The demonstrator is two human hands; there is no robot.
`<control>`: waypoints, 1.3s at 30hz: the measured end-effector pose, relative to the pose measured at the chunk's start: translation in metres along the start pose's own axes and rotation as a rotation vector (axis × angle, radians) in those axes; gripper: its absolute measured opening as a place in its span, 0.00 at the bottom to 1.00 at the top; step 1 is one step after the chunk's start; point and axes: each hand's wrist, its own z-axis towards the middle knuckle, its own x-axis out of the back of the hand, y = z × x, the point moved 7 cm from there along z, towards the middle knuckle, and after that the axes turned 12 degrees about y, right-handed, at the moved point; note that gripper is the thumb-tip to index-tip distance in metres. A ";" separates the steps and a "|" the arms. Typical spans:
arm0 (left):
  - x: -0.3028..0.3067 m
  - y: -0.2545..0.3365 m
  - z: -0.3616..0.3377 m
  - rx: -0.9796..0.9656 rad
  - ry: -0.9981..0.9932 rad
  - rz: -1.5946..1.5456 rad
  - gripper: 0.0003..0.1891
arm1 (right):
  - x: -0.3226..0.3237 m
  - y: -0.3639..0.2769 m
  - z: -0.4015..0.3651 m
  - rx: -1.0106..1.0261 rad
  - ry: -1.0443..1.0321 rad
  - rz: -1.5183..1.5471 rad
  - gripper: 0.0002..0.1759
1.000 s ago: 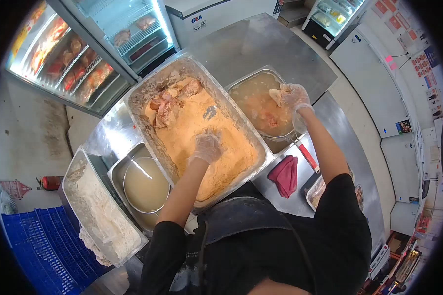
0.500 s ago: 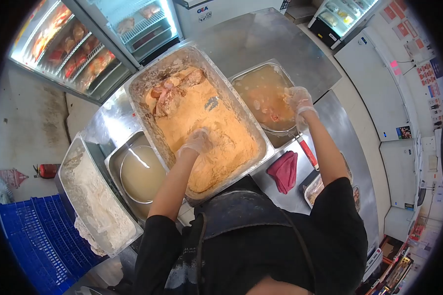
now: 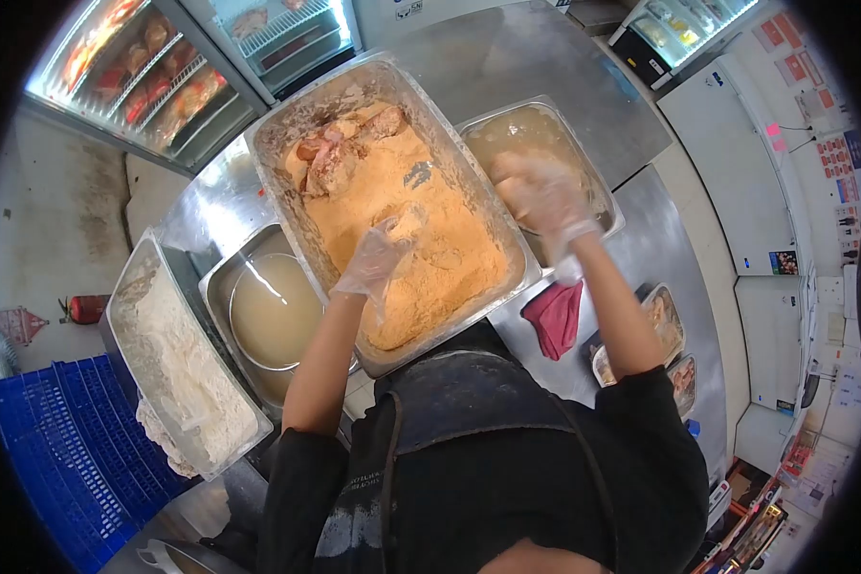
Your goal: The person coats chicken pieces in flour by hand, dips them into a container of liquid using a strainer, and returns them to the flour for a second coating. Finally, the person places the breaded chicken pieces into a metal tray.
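Left hand (image 3: 378, 258): clear plastic glove, over the middle of the large metal tray (image 3: 464, 174), just at the orange-tan breading (image 3: 440, 282). Fingers bent and crumb-coated; cannot tell whether they pinch a piece or only carry breading.

Right hand (image 3: 552, 199): gloved, motion-blurred, over the smaller metal pan (image 3: 585, 159) of cloudy liquid to the right of the tray. Finger state cannot be told, nor whether anything is held.

Chicken pieces (image 3: 340, 158): heaped together at the far left end of the large tray, on the breading, partly coated, reddish areas showing; well apart from the left hand.

Surroundings: crumpled dark-pink cloth (image 3: 557, 323) on the steel table (image 3: 478, 48), near the right forearm. Left of the large tray: a pan (image 3: 206, 295) of pale cloudy liquid, then a deep tray (image 3: 246, 446) of white flour (image 3: 187, 359), outermost.
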 end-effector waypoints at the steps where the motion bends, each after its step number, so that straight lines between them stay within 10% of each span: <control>1: -0.004 -0.001 -0.005 0.082 -0.048 -0.410 0.36 | -0.022 -0.020 -0.013 -0.060 -0.128 0.125 0.27; 4: -0.007 0.008 0.000 -0.442 -0.054 0.144 0.36 | -0.084 -0.044 -0.045 0.007 -0.228 0.242 0.25; 11: -0.007 0.031 -0.037 -0.361 -0.131 0.509 0.43 | -0.097 -0.080 -0.067 -0.126 -0.472 0.481 0.20; 16: 0.035 0.041 -0.046 -0.407 0.024 1.015 0.46 | -0.109 -0.080 -0.088 0.356 0.021 0.002 0.17; 24: 0.011 0.048 0.001 -0.364 0.009 1.115 0.33 | 0.026 -0.082 -0.027 0.073 0.265 0.193 0.11; 32: -0.091 -0.032 0.036 -0.749 -0.279 1.577 0.32 | 0.070 0.048 0.043 -0.042 0.322 -0.063 0.11; 39: -0.065 -0.048 0.053 -0.648 -0.205 1.435 0.24 | 0.000 0.151 0.059 -0.075 0.207 -0.289 0.14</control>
